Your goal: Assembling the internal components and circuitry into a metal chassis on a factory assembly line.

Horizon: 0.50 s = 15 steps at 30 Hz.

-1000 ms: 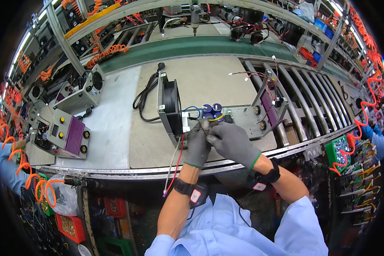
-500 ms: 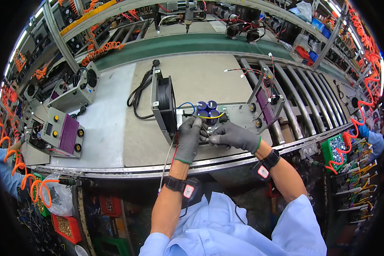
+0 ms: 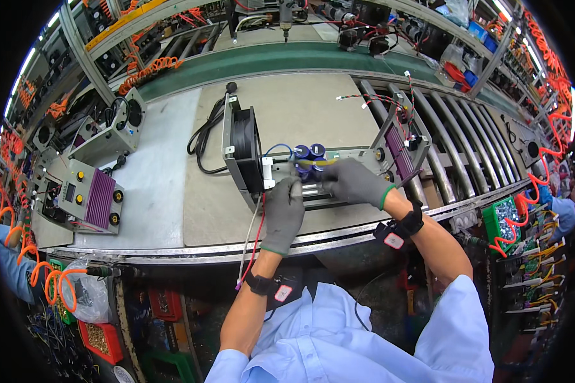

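Observation:
On the bench before me is an open metal chassis (image 3: 359, 155), with a black fan (image 3: 244, 143) upright at its left end and a purple-finned panel (image 3: 399, 153) at its right. Several blue-purple capacitors (image 3: 317, 150) stand in the middle, crossed by a blurred yellow wire (image 3: 318, 162). My left hand (image 3: 283, 218), in a grey glove, is at the chassis's near edge, fingers closed; what they hold is hidden. Also gloved, my right hand (image 3: 358, 182) is curled beside the capacitors and wire, its fingertips blurred. Red and white wires (image 3: 252, 246) hang beside my left wrist.
A black power cord (image 3: 204, 140) lies behind the fan. Two similar units, one a purple-finned housing (image 3: 86, 195), stand at left. Metal rollers (image 3: 473, 140) run at right, with a green parts bin (image 3: 501, 220) near them. A driver (image 3: 285, 22) hangs above the green belt (image 3: 268, 67).
My right hand has moved up and right, away from my left hand. The left has shifted slightly down. The yellow wire has moved up over the capacitors.

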Each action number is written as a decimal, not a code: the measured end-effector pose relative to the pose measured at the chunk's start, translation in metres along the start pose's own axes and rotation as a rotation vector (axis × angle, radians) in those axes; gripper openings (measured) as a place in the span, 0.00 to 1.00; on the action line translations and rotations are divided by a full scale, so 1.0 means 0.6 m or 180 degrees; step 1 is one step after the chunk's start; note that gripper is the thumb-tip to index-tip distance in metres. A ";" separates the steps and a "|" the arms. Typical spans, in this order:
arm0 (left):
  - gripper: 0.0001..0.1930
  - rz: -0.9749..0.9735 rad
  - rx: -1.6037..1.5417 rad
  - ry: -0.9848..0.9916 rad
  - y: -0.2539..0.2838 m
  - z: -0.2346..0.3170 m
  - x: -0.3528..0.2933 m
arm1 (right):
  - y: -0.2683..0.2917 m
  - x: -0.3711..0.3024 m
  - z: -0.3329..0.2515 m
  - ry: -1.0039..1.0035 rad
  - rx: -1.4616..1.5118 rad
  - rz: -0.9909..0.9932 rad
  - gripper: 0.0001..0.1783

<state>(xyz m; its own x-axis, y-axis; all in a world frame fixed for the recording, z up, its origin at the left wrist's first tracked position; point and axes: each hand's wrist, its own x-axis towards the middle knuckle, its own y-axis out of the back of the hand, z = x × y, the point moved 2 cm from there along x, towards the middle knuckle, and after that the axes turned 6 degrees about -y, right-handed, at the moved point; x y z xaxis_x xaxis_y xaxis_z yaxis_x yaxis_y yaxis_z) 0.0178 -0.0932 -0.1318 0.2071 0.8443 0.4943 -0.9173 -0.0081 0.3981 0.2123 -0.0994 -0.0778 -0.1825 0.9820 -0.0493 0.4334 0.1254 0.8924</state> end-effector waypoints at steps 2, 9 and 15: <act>0.11 0.0123 0.0139 -0.0363 -0.002 0.003 -0.020 | 0.014 -0.003 0.007 -0.0428 0.0803 -0.0081 0.12; 0.12 0.0191 0.0263 -0.0514 -0.005 -0.010 -0.049 | -0.022 -0.035 0.006 -0.0405 0.1141 0.0347 0.14; 0.12 0.0337 -0.0031 -0.0449 -0.002 -0.022 -0.054 | -0.042 -0.029 0.015 0.0094 0.0856 0.0543 0.13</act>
<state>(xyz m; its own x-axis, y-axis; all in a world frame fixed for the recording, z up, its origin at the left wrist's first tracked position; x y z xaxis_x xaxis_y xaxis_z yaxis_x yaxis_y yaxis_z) 0.0075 -0.1133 -0.1587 0.1543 0.7554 0.6369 -0.9396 -0.0871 0.3309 0.2125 -0.1185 -0.1032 -0.1109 0.9880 0.1072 0.6769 -0.0039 0.7361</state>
